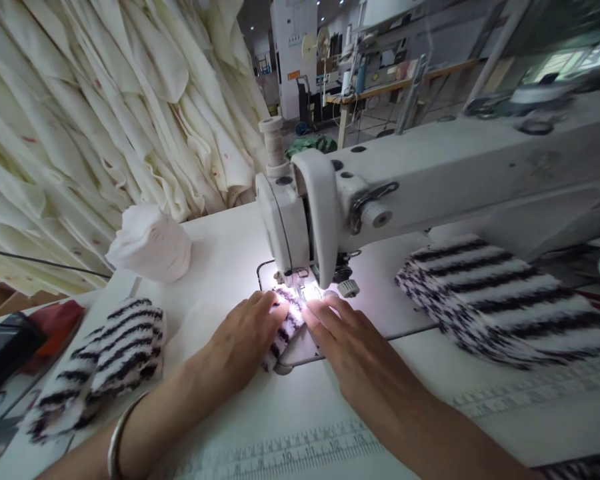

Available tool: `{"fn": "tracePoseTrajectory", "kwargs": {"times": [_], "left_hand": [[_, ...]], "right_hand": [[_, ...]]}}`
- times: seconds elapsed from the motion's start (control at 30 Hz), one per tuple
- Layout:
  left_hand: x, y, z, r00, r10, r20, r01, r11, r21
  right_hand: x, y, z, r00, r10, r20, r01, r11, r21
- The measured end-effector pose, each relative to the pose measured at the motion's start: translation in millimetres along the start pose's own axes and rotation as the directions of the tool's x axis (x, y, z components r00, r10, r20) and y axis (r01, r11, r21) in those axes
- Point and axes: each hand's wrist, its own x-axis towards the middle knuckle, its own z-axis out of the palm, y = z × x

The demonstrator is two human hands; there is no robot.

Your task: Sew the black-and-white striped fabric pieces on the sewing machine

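Pressing in from either side, the left hand [245, 340] and the right hand [347, 350] lay flat and open, fingers slightly spread, gripping nothing. Between them was a narrow strip of black-and-white striped pile fabric [284, 327], its far end under the presser foot [296, 280] of the white sewing machine [430, 177]. Its long axis ran from the foot toward the near left. The left fingertips touched its left edge, while the right fingertips lay just beside its far right side, so the right hand was nearer the foot. The strip looked fluffy, with a ragged edge, and glowed in the machine's light.

A stack of matching striped pieces [500, 300] lay to the right, and a smaller striped pile [97, 370] sat at the left of the worktop [220, 260]. Beyond that pile stood a white fabric bundle [150, 243]. A ruler scale [285, 457] was marked along the near edge.
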Motion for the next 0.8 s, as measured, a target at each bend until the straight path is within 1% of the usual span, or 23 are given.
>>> {"fn": "tracePoseTrajectory", "kwargs": {"times": [0.07, 0.17, 0.2, 0.27, 0.33, 0.37, 0.43, 0.53, 0.6, 0.67, 0.7, 0.73, 0.8], "left_hand": [[2, -2, -6.0, 0.999, 0.032, -0.013, -0.032, 0.999, -0.018], [1, -10, -14.9, 0.993, 0.119, -0.019, -0.121, 0.985, -0.123], [-1, -13, -16.3, 0.990, 0.141, -0.018, -0.142, 0.977, -0.159], [-6, -16, -16.0, 0.988, 0.148, -0.032, -0.152, 0.968, -0.200], [-10, -14, -11.8, 0.992, 0.111, -0.059, -0.121, 0.969, -0.214], [-11, -10, -8.6, 0.994, 0.080, -0.070, -0.094, 0.972, -0.217], [-11, 3, -1.1, 0.994, 0.012, -0.107, -0.034, 0.977, -0.210], [-6, 24, 10.4, 0.981, -0.083, -0.175, 0.065, 0.992, -0.109], [-3, 34, 15.5, 0.971, -0.119, -0.208, 0.122, 0.993, 0.001], [-2, 38, 16.3, 0.965, -0.140, -0.221, 0.158, 0.985, 0.066], [-2, 38, 15.0, 0.963, -0.144, -0.229, 0.162, 0.985, 0.063], [-2, 36, 12.7, 0.963, -0.137, -0.234, 0.148, 0.988, 0.032], [-4, 32, 7.0, 0.969, -0.091, -0.228, 0.073, 0.994, -0.087]], "right_hand": [[-6, -8, 9, 0.999, -0.025, -0.033, 0.024, 0.999, -0.033], [-18, -16, 22, 0.996, 0.014, -0.090, -0.023, 0.994, -0.106], [-21, -16, 24, 0.995, 0.020, -0.100, -0.032, 0.992, -0.119], [-22, -13, 23, 0.994, -0.004, -0.107, -0.009, 0.993, -0.118], [-17, -7, 16, 0.996, -0.019, -0.093, 0.011, 0.996, -0.085], [-12, -3, 10, 0.997, -0.006, -0.073, 0.002, 0.999, -0.054], [0, 5, -3, 1.000, 0.026, 0.005, -0.026, 0.999, 0.027], [15, 16, -18, 0.991, 0.044, 0.128, -0.056, 0.994, 0.092], [19, 21, -24, 0.988, 0.036, 0.150, -0.048, 0.995, 0.082], [14, 24, -26, 0.990, 0.022, 0.138, -0.031, 0.997, 0.068], [8, 25, -26, 0.991, 0.019, 0.129, -0.027, 0.998, 0.061], [1, 25, -26, 0.993, 0.023, 0.116, -0.029, 0.998, 0.051], [-16, 24, -24, 0.996, 0.045, 0.075, -0.047, 0.999, 0.026]]}}
